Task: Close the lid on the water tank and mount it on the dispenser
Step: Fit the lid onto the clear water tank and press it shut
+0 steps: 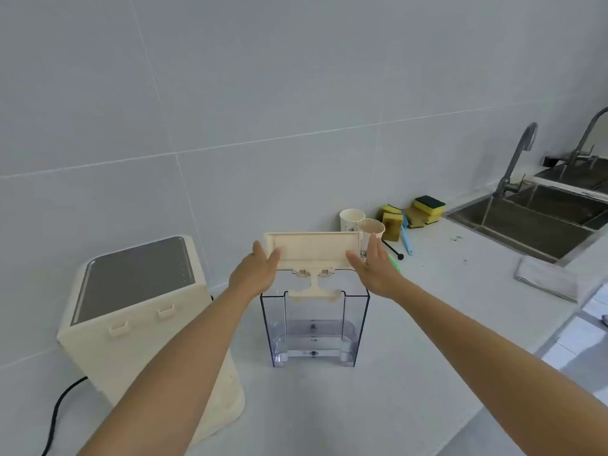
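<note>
While the lid stands raised on its hinge, the left hand and right hand press flat on its two ends, fingers extended, not curled round it. Clear water tank sits on the counter just below the hands, apparently empty. Dispenser left of the left hand, apart from the tank. Two paper cups just beyond the right hand; contents can't be told. Open counter right of the right hand up to the sink edge.

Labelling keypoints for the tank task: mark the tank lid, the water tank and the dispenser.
tank lid point(312, 248): head view, middle of the raised cream panel's inner face.
water tank point(314, 327): head view, clear front wall, lower half.
dispenser point(138, 274): head view, grey top panel, centre.
</note>
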